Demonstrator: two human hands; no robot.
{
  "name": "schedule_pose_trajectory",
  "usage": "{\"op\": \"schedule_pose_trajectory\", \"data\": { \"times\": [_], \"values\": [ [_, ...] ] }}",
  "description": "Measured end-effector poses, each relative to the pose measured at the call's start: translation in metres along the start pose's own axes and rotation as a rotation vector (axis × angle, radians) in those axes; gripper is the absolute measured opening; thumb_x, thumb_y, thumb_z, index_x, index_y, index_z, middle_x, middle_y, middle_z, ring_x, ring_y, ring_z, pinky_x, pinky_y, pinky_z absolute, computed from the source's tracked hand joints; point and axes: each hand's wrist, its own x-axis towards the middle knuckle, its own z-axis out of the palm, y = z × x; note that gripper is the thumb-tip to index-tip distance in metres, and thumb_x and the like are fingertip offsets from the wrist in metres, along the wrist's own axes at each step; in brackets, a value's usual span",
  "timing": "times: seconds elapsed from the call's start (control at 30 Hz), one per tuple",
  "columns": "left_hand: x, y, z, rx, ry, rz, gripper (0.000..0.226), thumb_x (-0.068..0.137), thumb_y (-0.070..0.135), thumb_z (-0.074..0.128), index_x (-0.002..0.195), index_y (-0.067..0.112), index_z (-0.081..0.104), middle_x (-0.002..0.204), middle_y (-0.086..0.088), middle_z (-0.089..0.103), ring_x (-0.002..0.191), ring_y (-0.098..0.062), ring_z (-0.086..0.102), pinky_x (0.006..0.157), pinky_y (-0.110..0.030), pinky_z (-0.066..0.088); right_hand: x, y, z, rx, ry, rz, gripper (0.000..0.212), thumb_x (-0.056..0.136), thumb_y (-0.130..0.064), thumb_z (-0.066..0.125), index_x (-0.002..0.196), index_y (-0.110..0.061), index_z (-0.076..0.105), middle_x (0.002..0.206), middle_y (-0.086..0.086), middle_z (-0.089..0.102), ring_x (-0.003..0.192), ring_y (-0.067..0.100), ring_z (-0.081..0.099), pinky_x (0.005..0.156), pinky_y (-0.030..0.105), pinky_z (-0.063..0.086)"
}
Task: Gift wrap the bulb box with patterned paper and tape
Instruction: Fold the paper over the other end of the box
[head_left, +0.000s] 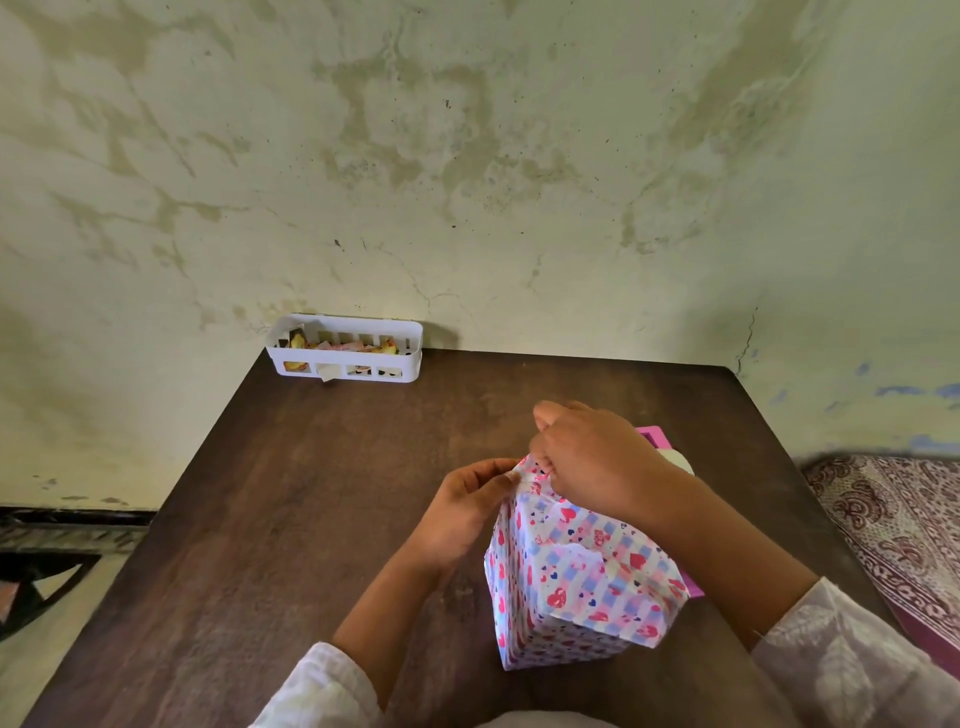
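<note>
Wrapped bulb box (576, 587) is stood upright on the dark wooden surface (311, 493), right of centre, near edge. Heart-patterned paper (597, 556) is already closed round the sides; a taped seam patch is visible on the top-facing panel. The far top corner is what's being worked.

Left hand (462, 514): fingers curled, thumb and fingertips pinching the paper flap at the far-left top corner. Right hand (597, 462): fingers bunched over the same corner, apparently pinching or pressing the paper edge; exact finger contact is hidden by the knuckles, so it can't be fully told.

Judged step: end flap being folded and creased before taping.

To do it well:
- Flap should be pulled taut against the box edge before creasing; slack there gives a puffy corner.
- Crease is best run along the box edge with the fingertips, not mid-panel.
- Box should be kept pressed down on the surface so it isn't tipped by the pull; it's tall and narrow, likely light.
- Paper looks thin, so a hard tug at the corner risks a tear.
- One hand should be kept on the fold while tape is fetched.

Pink tape dispenser (652, 434) is partly hidden just behind the right hand, within easy reach. White slotted basket (345, 351) of scraps sits far left against the wall, well apart.
</note>
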Motion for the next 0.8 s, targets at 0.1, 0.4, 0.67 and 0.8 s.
{"op": "schedule_pose_trajectory", "data": {
  "times": [0.1,0.4,0.67,0.8],
  "values": [
    [0.002,0.001,0.001,0.024,0.028,-0.017,0.021,0.096,0.014,0.05,0.108,0.006,0.066,0.1,-0.002,0.071,0.082,-0.002,0.068,0.061,-0.005,0.045,0.001,0.003,-0.002,0.051,-0.047,0.03,0.021,0.089,-0.026,0.06,0.108,-0.016,0.061,0.111,0.002,0.052,0.083,0.011,0.049,0.066,0.018,0.037],
    [0.006,0.009,0.008,0.044,0.018,-0.1,0.018,0.095,0.011,0.05,0.105,0.007,0.064,0.095,-0.003,0.068,0.068,0.006,0.064,0.051,-0.001,0.042,-0.003,0.017,0.002,0.261,0.009,-0.004,0.014,0.086,-0.016,0.06,0.074,-0.018,0.053,0.089,-0.003,0.046,0.083,0.014,0.049,0.066,0.016,0.034],
    [0.008,0.008,0.007,0.033,0.082,-0.125,0.013,0.094,0.012,0.054,0.092,0.007,0.065,0.088,-0.002,0.067,0.062,0.006,0.062,0.051,-0.003,0.042,-0.026,0.044,0.031,0.96,0.459,0.072,0.016,0.086,-0.023,0.064,0.101,-0.019,0.061,0.097,-0.009,0.065,0.091,0.002,0.061,0.076,0.011,0.047],
    [0.01,0.004,0.005,0.047,0.073,-0.119,0.011,0.091,0.018,0.059,0.089,0.012,0.068,0.093,-0.001,0.07,0.076,-0.002,0.067,0.061,-0.008,0.047,-0.047,0.049,0.063,1.441,0.39,0.23,0.038,0.085,-0.019,0.063,0.119,-0.027,0.049,0.12,-0.008,0.059,0.109,0.008,0.058,0.088,0.022,0.051]
  ]
}}
